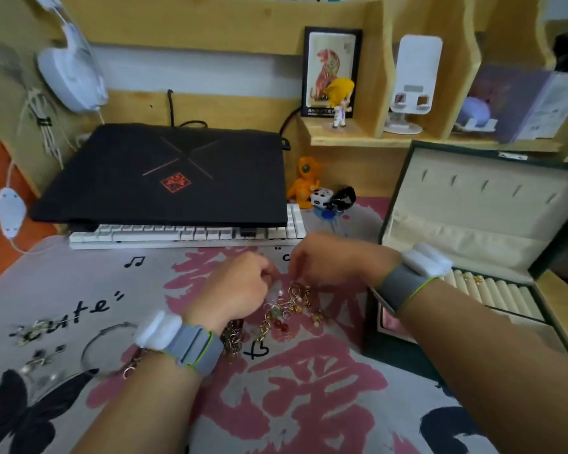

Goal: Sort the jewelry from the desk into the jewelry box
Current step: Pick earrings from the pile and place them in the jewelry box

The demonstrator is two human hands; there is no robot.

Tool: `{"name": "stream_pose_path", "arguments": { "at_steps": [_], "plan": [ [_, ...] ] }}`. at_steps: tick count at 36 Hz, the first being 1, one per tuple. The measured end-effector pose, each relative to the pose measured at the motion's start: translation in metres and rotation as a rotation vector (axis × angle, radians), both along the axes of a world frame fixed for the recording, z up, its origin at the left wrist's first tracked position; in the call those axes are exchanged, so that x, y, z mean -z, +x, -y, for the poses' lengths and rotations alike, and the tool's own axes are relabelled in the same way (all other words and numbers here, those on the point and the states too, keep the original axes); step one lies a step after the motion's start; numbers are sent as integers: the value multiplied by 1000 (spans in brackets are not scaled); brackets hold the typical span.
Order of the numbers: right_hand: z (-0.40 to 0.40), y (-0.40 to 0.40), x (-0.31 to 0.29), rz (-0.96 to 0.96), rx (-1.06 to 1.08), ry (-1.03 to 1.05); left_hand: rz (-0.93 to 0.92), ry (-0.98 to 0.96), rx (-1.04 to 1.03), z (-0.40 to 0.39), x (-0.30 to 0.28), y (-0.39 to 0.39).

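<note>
Green jewelry box [394, 204] open; gold pieces [471, 277] on ring rolls [492, 291]

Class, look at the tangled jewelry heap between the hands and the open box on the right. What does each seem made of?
Tangled heap of gold-coloured jewelry: likely polished metal, since it glints; its red beads could be glass or stone.
Dark green jewelry box: cream lining looks like matte soft fabric, with padded ring rolls; shell material unclear.

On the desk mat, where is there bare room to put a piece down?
Free: the mat near the camera between both forearms, and the strip between the keyboard and the "cute" lettering. Crowded: the jewelry pile under the left hand and right hand, and around the bangle at left.
</note>
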State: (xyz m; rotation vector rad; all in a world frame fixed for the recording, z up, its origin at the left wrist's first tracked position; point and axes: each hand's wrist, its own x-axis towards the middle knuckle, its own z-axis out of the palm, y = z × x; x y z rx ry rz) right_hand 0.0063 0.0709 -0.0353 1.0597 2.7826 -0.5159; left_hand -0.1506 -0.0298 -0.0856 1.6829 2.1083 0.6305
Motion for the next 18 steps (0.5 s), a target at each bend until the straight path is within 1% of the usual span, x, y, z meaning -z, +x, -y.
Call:
{"name": "stream_pose_path", "arguments": {
  "at_steps": [7, 15, 18],
  "plan": [
    [4, -9, 14, 57, 1, 60, -11, -1, 15, 8, -1, 5],
    [1, -7, 17, 43, -18, 88, 1, 0, -10, 12, 1, 4],
    [-2, 0, 12, -4, 20, 69, 39, 7, -14, 12, 1, 6]
  ]
}}
